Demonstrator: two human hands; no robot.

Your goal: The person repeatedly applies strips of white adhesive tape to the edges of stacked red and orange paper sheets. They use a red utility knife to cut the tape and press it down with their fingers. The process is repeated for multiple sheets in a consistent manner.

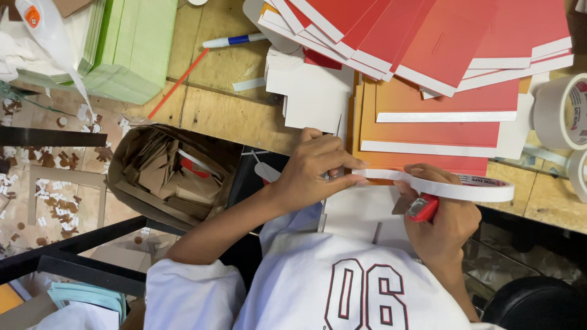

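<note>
My left hand (pixel 318 171) presses the free end of a white tape strip (pixel 382 175) down along the near edge of an orange-red card sheet (pixel 428 131). My right hand (pixel 441 223) holds a thin roll of white tape (pixel 483 189), from which the strip runs, together with a small red cutter (pixel 423 208). Both hands sit at the near edge of the wooden table (pixel 232 110), just above my white shirt. A white card (pixel 358 214) lies under the hands.
More red and orange sheets with white edges fan out at the back (pixel 440 36). White card pieces (pixel 312 91), a blue-and-white pen (pixel 235 40), a green paper stack (pixel 131 49), large tape rolls (pixel 562 110) and a box of brown scraps (pixel 165 177) surround the spot.
</note>
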